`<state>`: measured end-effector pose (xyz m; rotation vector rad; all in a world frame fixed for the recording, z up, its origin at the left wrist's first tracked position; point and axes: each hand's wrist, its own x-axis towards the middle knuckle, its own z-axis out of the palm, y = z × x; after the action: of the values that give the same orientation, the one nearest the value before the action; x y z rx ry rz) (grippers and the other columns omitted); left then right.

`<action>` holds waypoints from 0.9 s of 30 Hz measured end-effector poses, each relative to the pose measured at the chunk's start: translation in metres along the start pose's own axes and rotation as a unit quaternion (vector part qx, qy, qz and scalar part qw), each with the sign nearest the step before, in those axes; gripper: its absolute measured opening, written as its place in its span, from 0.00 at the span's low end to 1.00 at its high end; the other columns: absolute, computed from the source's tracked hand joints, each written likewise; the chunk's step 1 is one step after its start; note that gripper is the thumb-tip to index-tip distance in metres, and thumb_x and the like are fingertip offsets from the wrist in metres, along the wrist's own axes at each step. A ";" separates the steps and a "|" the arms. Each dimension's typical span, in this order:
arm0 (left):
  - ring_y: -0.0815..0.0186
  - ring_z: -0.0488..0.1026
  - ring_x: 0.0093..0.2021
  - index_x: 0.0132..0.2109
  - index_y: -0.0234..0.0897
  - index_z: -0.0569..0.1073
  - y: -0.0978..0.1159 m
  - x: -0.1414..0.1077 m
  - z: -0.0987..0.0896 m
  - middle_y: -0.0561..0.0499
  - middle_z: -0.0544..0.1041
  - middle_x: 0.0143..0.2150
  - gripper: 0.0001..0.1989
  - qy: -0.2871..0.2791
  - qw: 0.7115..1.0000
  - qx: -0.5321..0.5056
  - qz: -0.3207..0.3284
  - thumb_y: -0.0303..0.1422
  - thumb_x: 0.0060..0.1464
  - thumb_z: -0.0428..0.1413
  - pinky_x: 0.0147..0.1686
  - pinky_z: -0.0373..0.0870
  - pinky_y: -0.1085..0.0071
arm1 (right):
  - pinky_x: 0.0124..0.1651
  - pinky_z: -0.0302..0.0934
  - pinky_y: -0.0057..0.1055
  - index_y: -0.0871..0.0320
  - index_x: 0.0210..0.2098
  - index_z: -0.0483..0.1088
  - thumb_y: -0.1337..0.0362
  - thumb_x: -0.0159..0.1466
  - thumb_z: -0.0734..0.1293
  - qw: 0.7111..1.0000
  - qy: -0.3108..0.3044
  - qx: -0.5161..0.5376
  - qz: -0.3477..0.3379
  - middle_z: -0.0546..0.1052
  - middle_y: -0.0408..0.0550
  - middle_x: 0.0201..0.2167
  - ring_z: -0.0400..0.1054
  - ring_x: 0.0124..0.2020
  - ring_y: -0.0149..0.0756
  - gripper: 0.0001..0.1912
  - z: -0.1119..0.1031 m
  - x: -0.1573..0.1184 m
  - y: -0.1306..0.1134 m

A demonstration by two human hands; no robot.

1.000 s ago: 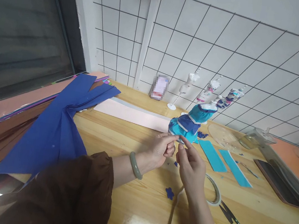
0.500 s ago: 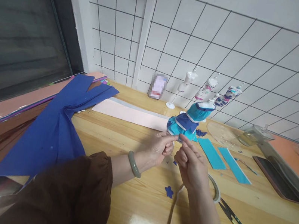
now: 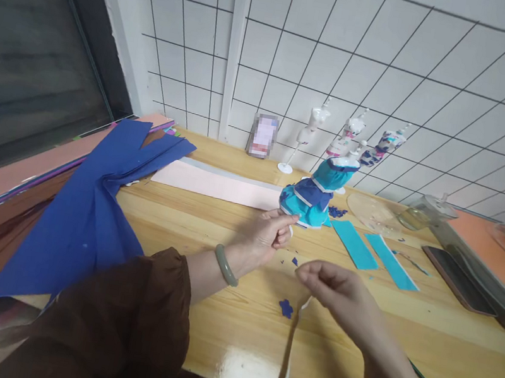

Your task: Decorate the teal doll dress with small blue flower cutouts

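1. The blue tiered dress stands toward the tabletop's back edge.
2. The left hand curls at its lower hem; whether it grips there cannot be told.
3. The right hand is apart from the dress, nearer the front edge, thumb and forefinger closed together.
4. Below it, a white strip trails to the front edge, near a blue flower shape.
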<state>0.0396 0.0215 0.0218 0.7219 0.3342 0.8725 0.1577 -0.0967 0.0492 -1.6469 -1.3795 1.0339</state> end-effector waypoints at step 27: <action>0.80 0.50 0.15 0.26 0.35 0.61 -0.003 0.000 -0.003 0.61 0.55 0.16 0.15 0.002 1.000 0.010 0.009 0.36 0.43 0.61 0.15 0.39 0.78 | 0.30 0.54 0.31 0.58 0.27 0.71 0.65 0.61 0.62 0.860 0.020 -0.492 -0.133 0.72 0.49 0.26 0.66 0.28 0.37 0.08 0.025 -0.033 0.033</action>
<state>0.0397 0.0218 0.0175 0.7421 0.3416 0.8884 0.1446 -0.1335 0.0134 -2.0223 -2.2273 0.0594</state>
